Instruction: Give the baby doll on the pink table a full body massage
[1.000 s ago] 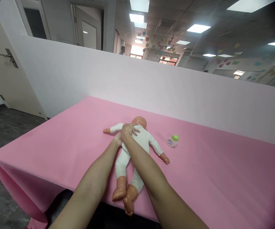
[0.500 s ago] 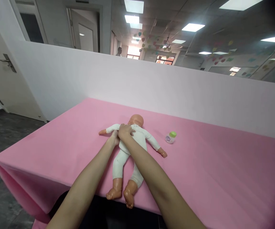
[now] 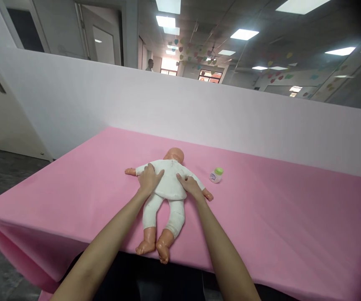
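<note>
A baby doll [image 3: 170,184] with a white cloth body lies stretched out on the pink-covered table [image 3: 262,234], its bald head away from me and bare feet near the front edge. My left hand [image 3: 149,179] rests on the left side of its torso, fingers stretched out and thumb spread toward the middle. On the torso's other side is my right hand [image 3: 190,184], thumb extended on the white cloth, fingers slightly bent. Both hands touch the doll without closing round it. Right of the doll's arm stands a small clear jar [image 3: 216,175] with a green lid.
A white partition [image 3: 199,110] runs along the table's far side. At the left is a door [image 3: 8,113] with a metal handle. A person [image 3: 150,65] is in the distant room beyond the partition. Pink cloth hangs over the table's front left corner.
My hands were together on the left side of the doll's upper torso. The right hand has moved across to the right side, so the hands are now apart. The view has shifted slightly.
</note>
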Demonstrator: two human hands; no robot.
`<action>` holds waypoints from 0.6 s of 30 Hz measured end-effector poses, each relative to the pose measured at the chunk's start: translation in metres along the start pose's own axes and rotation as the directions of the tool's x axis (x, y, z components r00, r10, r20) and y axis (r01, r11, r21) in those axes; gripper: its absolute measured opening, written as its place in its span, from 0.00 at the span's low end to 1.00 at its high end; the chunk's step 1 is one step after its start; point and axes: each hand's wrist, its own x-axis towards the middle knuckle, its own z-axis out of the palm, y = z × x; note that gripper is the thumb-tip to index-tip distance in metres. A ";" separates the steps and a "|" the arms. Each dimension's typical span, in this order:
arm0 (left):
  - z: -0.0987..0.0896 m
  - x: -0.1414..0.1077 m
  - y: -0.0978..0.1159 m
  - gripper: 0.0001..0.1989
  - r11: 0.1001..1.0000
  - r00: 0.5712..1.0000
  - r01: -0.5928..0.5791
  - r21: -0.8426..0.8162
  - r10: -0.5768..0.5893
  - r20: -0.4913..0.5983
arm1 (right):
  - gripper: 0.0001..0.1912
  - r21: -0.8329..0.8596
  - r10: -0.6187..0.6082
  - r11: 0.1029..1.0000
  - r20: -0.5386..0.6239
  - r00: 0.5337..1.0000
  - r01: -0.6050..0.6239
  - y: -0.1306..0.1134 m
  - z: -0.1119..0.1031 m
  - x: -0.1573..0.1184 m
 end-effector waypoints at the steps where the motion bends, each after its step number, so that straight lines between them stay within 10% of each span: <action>1: 0.001 -0.001 0.004 0.30 0.999 0.999 -0.020 0.025 0.020 -0.039 | 0.39 0.063 -0.042 0.997 -0.025 0.999 0.044 0.003 0.006 0.001; 6: 0.011 0.002 0.011 0.30 0.976 0.986 -0.166 0.138 0.165 0.023 | 0.26 0.191 -0.223 0.948 -0.174 0.959 0.255 -0.006 0.021 -0.009; 18: 0.023 0.018 0.007 0.25 0.917 0.973 -0.228 0.328 0.201 0.115 | 0.26 -0.027 -0.180 0.983 0.012 0.984 0.180 0.001 0.021 0.006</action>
